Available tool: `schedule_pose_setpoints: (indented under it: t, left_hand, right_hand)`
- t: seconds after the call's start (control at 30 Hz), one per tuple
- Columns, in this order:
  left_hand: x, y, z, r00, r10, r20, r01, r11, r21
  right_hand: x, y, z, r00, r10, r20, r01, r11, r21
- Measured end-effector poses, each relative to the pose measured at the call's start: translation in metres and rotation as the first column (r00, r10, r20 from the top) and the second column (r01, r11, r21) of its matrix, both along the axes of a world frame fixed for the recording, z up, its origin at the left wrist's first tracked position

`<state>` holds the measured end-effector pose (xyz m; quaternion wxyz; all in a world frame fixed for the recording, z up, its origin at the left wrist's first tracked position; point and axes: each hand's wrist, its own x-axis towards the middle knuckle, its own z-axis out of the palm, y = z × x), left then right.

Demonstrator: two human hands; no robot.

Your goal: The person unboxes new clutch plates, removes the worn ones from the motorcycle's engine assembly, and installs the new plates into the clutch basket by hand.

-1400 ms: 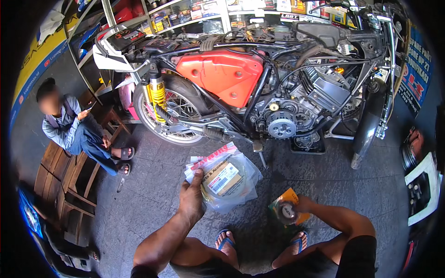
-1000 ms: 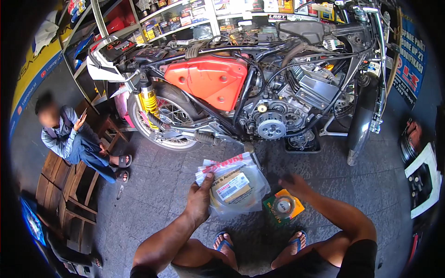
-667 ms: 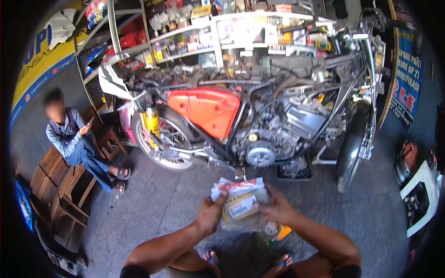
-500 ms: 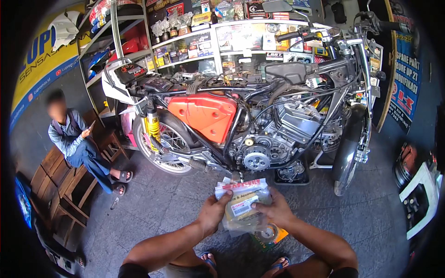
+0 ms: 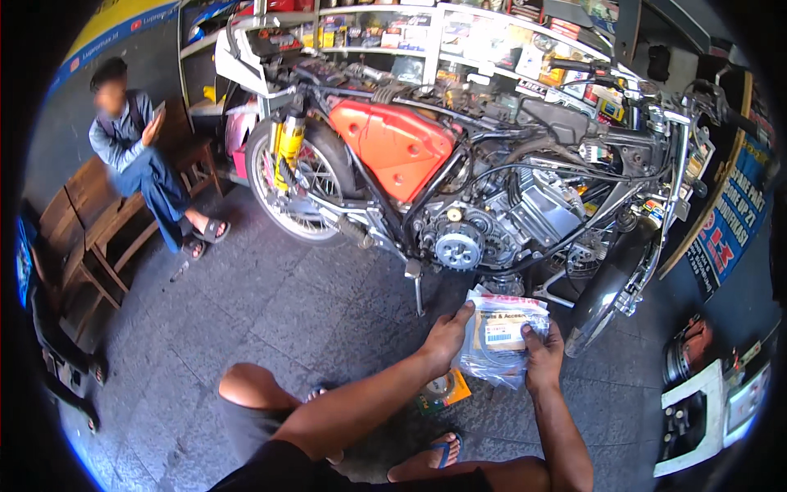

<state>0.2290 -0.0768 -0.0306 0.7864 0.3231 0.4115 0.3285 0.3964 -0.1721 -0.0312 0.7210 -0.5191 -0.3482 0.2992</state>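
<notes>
Grip state: both hands are closed on one load. The left hand (image 5: 447, 338) pinches the left edge of a clear plastic packet (image 5: 485, 361), thumb near the upper corner. The right hand (image 5: 544, 354) holds the right edge, its thumb pressed on the front face beside a white label (image 5: 503, 330); the fingers lie mostly behind.

Position: the packet is held above the floor, in front of the lower engine area, its labelled face toward the wearer. A curved outline shows through the film, but creases and glare prevent firm identification of the contents.

Handling: the load is probably light. The film is likely soft and slippery, especially with oily fingers; the contents are likely flat, and a thin part could bend. Take hold at opposite edges, thumbs in front and fingers behind, supporting the contents rather than the loose film alone. Avoid folding across the middle.

Adjacent items: an orange-and-green package (image 5: 449, 391) with a round part showing lies on the floor, just below the left hand in the view. Beyond stands a motorcycle (image 5: 484, 184) with a red side panel (image 5: 395, 146) and an exposed clutch (image 5: 457, 250). To the left, a seated person (image 5: 131, 156) occupies a wooden bench (image 5: 105, 234).
</notes>
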Motion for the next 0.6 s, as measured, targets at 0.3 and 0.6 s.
schedule_pose_setpoints:
  t: [0.3,0.6]
  left_hand:
    - [-0.033,-0.039,-0.103,0.963,0.151,0.222,-0.105,0.973,-0.206]
    - [-0.066,-0.034,-0.123,0.911,0.205,0.358,-0.156,0.975,-0.16]
  right_hand:
    - [-0.014,-0.014,-0.031,0.968,0.088,0.237,0.009,0.925,-0.38]
    - [-0.019,0.005,-0.057,0.955,0.127,0.269,0.014,0.885,-0.466]
